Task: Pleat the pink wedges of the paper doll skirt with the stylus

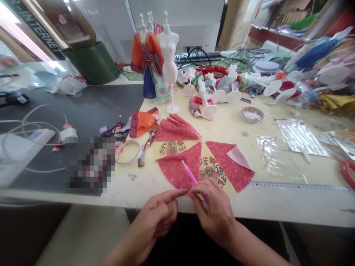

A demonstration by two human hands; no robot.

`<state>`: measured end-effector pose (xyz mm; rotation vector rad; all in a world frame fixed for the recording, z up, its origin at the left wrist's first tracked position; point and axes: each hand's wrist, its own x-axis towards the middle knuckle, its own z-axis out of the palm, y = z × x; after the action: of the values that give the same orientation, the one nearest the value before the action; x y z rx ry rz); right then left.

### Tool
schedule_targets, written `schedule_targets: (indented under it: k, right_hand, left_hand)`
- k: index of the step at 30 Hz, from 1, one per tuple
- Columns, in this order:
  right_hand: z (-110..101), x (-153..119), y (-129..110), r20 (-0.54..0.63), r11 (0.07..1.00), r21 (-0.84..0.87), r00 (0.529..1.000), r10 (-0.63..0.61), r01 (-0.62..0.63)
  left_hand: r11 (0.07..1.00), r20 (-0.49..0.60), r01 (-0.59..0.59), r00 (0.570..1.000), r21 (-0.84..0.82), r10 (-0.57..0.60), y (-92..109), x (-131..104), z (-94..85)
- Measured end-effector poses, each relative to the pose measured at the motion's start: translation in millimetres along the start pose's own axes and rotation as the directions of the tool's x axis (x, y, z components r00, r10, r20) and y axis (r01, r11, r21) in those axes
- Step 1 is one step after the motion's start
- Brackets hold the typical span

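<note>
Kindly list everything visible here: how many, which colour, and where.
Pen: one, pink, front
Fabric panels: three, red, centre
Floral pieces: two, beige, centre
Tape roll: one, yellowish, left
Scrap: one, orange, left
Bare mannequin: one, white, back
Dressed mannequin: one, multicoloured, back
Small mannequins: several, white, back
Bin: one, green, back left
Keyboard: one, black, back
Bowl: one, brownish, right
Bags: several, clear, right
Scissors: one, red-handled, far right
Ruler: one, pale, right
Table: one, whitish, underneath
Pixelated item: unclear, left
Left hand: one, front
Right hand: one, front, holding pen

Mat [226, 125] open between bowl [252, 115] and red fabric [229, 166] — 1 white mannequin [169, 55] bars left.
</note>
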<state>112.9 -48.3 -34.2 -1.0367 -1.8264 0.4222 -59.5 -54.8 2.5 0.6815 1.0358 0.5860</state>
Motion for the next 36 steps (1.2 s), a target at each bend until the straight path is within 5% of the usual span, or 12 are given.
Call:
schedule_targets:
  k: [3,6,10,13,19,36]
  right_hand:
    - [0,4,0,0.003,0.995,-0.101,1.000,-0.027,0.027]
    - [2,7,-1,0.070,0.979,-0.197,0.997,-0.045,0.058]
    - [7,9,-1,0.135,0.969,-0.234,0.990,-0.048,0.079]
    - [7,8,0,0.152,0.963,-0.254,0.987,-0.054,0.092]
    - [-1,0,6,0.173,0.952,-0.264,0.979,-0.108,0.152]
    - [-1,-1,4,0.140,0.949,-0.271,0.982,-0.124,0.159]
  left_hand:
    - [0.891,-0.077,-0.155,0.975,0.426,0.207,-4,-3,-5.8]
    - [0.498,-0.012,-0.223,0.905,0.838,0.426,-12,-3,-10.4]
    - [0.034,0.133,-0.170,0.867,0.985,0.479,-22,0,-6.4]
    - [-0.138,0.217,-0.172,0.861,0.975,0.460,-29,1,1.5]
    - [-0.194,0.276,-0.203,0.810,0.960,0.518,-44,2,6.7]
    - [-0.401,0.324,-0.108,0.787,0.910,0.525,-31,-1,3.3]
